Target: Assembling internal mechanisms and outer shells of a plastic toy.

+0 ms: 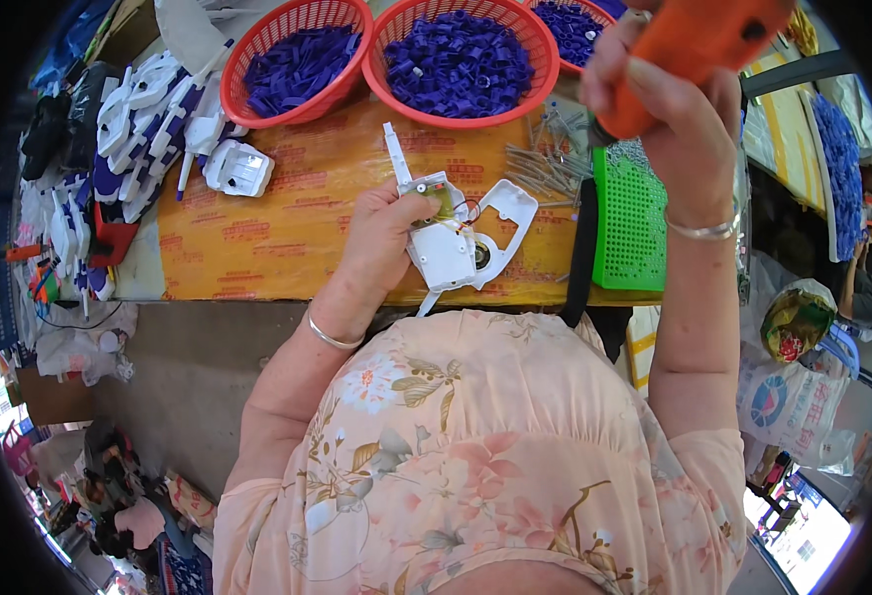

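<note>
Well left of the white case (441,255), white-and-purple parts (148,129) pile up; beyond it, leftward, a red basket (282,121) holds purple pieces (302,74). The left hand (380,230) grips the case over the orange table (287,218) — thumb on top, other fingers mostly hidden. Right of the case, a green basket (629,238); farther right, the right hand (672,119) wraps its fingers around an orange tool (703,50).

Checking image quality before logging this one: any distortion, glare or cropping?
Head view: black fisheye corners, scene warped near the rim; head view: bright patch at lower right washed out; head view: orange tool cut off by the top edge, white casing fairly sharp.
</note>
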Demonstrator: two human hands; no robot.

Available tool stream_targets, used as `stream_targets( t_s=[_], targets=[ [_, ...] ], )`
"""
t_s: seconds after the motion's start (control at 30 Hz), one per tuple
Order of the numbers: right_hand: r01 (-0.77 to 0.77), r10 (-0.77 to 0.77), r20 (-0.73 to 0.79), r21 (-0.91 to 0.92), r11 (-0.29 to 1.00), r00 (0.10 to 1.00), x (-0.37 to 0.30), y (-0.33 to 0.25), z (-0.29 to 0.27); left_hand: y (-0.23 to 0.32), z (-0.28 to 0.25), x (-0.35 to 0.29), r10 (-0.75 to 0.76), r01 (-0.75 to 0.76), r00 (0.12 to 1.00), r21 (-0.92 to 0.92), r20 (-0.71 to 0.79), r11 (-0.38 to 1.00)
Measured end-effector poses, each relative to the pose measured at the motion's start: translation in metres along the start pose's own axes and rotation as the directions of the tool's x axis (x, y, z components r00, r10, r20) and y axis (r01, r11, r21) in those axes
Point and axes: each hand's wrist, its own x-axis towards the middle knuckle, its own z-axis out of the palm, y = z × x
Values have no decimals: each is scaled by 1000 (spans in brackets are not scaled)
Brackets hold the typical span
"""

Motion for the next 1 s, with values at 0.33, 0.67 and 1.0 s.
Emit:
stream_targets(
  t_s=[0.33,0.67,1.0],
  targets=[
    [-320,159,-321,-549,772,934,-43,-86,27,5,9,3,-23,24,999,84,-24,996],
    [-227,217,-90,-113,967,972,-38,-80,3,5,5,2,0,2,1000,75,-23,997],
    [-302,238,-342,-148,942,909,-66,-89,-9,5,9,2,29,-24,998,87,-58,996]
  ],
)
